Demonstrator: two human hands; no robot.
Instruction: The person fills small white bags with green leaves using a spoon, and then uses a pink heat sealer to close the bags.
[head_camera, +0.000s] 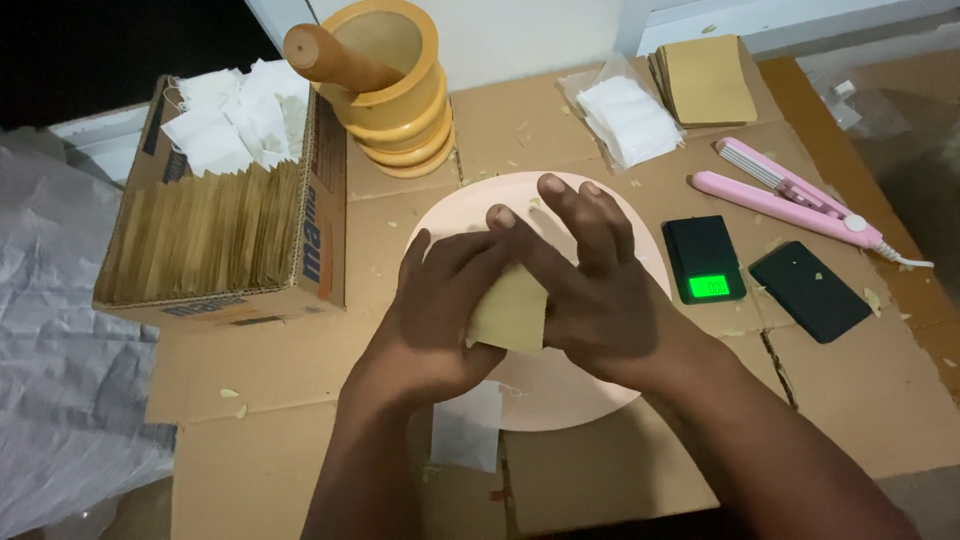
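Tan paper envelope (508, 312) between both hands' fingers (470, 262)

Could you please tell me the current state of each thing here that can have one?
Small tan paper envelope: held between both hands.
Left hand: gripping the envelope.
Right hand: gripping the envelope, fingers extended.
Small black digital scale: on, green display lit.
Pink heat sealer: jaws apart.
Brown cardboard box: open, full of envelopes.
Yellow wooden mortar: upright, pestle leaning inside.

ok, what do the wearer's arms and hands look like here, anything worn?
Both are bare: the left hand and right hand show no gloves, rings, watch or bands. Forearms are uncovered to the frame's bottom edge, no sleeves visible. Fingernails are short and unpainted.
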